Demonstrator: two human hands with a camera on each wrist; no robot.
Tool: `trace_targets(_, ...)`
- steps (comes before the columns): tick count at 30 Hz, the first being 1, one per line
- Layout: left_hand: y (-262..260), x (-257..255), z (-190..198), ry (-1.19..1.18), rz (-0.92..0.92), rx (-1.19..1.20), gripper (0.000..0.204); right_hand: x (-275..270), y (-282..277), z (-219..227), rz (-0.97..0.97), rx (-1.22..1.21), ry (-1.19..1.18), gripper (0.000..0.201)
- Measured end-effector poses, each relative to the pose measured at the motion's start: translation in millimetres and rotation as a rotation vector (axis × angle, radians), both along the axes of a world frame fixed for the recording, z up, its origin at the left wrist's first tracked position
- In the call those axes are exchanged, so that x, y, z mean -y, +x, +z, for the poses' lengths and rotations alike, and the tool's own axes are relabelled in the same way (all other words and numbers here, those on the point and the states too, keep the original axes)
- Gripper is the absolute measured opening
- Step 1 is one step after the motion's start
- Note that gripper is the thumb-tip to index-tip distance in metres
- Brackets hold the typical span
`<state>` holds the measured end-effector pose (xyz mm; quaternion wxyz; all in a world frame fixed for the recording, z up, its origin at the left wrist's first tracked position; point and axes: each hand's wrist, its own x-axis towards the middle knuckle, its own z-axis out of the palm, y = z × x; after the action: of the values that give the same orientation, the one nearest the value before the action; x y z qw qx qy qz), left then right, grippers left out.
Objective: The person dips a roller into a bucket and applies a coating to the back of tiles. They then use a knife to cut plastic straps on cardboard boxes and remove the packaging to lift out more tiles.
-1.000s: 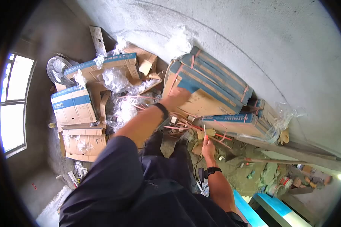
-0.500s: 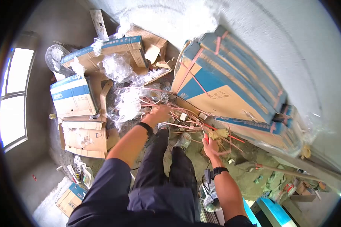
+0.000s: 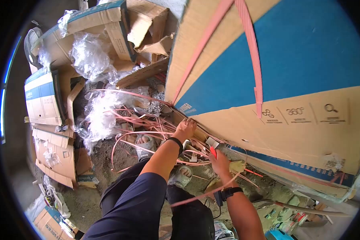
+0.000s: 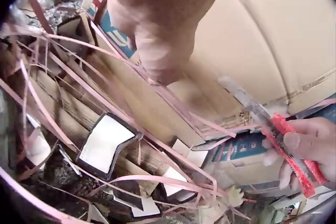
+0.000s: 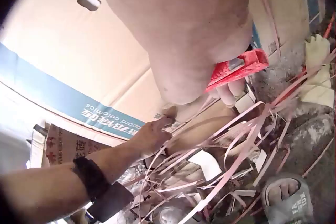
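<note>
My right hand point(image 3: 221, 164) grips a red utility knife point(image 4: 286, 145). Its blade point(image 4: 239, 94) is out and points toward the face of a large cardboard box point(image 3: 292, 120) in the left wrist view. At the lower edge of this blue-and-tan box, my left hand point(image 3: 185, 130) has its fingers curled at a pink packing strap point(image 4: 181, 107), which runs along the edge on both sides of them. The fingertips are partly hidden in the left wrist view. Two more pink straps point(image 3: 250, 44) run up the box front in the head view.
Loose pink straps point(image 3: 132, 116), white corner pieces point(image 4: 105, 142) and clear plastic wrap point(image 3: 90, 56) litter the floor around my sandalled feet point(image 3: 181, 176). Opened cartons point(image 3: 52, 154) stand at the left. A yellowish glove point(image 5: 317, 71) lies near the box.
My view has moved down and closer to the large box. My left hand has come from over the loose straps to the box's lower edge. The knife stays in my right hand, now nearer the left.
</note>
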<state>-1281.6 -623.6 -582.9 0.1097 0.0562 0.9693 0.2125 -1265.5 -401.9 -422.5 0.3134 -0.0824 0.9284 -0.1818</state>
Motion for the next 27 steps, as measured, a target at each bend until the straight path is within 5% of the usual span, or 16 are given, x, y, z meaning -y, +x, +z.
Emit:
trace_targets(11,7,-19,-24,-0.206,-0.070,0.000,0.026,0,4,-76,-0.119,0.091,-0.140,0.040)
trace_targets(14,7,-23,-31,-0.169,0.019,-0.205,0.025,-5,9,-131,-0.169,0.055,-0.278,0.042)
trace_targets(18,-2,-23,-21,-0.099,0.050,-0.018,0.020,-1,13,-173,-0.342,0.177,-0.386,0.042)
trace_targets(23,-6,-19,-18,-0.103,0.014,0.093,0.022,6,29,-201,-0.373,0.155,-0.209,0.040)
trace_targets(27,-11,-24,-16,-0.166,0.014,0.135,0.018,19,31,-191,-0.393,0.158,-0.256,0.042)
